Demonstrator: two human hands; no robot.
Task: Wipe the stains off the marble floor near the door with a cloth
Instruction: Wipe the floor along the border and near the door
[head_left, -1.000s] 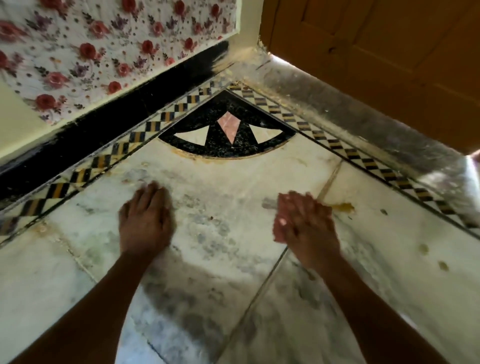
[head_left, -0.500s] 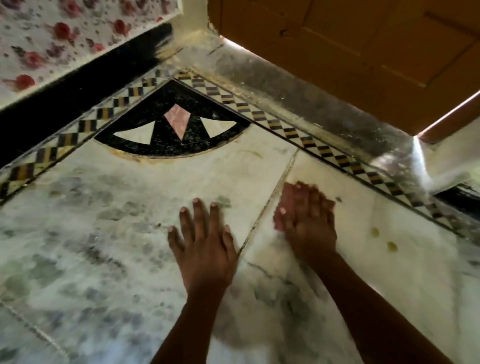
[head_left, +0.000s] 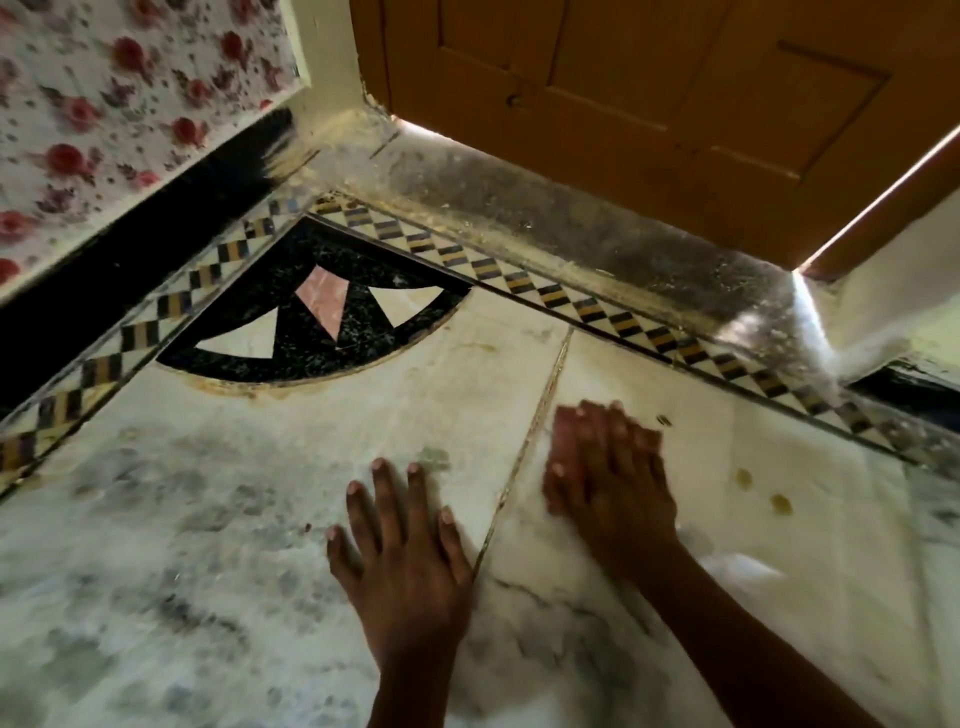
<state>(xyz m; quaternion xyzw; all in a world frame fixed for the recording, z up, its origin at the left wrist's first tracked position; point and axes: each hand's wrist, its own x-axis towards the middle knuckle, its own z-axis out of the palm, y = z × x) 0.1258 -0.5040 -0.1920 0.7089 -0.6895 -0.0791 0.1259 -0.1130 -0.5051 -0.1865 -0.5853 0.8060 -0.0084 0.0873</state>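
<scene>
My right hand (head_left: 608, 478) lies flat with straight fingers on the white marble floor (head_left: 675, 519), just right of a slab joint. It presses down a pinkish cloth (head_left: 562, 432), of which only an edge shows beside my fingers. The hand is blurred by motion. Two yellowish stains (head_left: 744, 478) sit to its right, and a small dark speck (head_left: 663, 420) lies at my fingertips. My left hand (head_left: 405, 545) rests flat on the floor left of the joint, fingers spread, holding nothing. The wooden door (head_left: 649, 104) stands beyond the threshold.
A grey, dusty threshold (head_left: 571, 218) runs under the door. A checkered inlay border (head_left: 597, 306) and a black fan-shaped inlay (head_left: 311, 332) fill the corner. A floral wall with a black skirting (head_left: 130, 260) is at the left. Grey mottling marks the near-left marble.
My left hand has shifted right, close to the slab joint. My right hand with the cloth crossed the joint onto the right slab, over where a yellow smear showed. The view turned right.
</scene>
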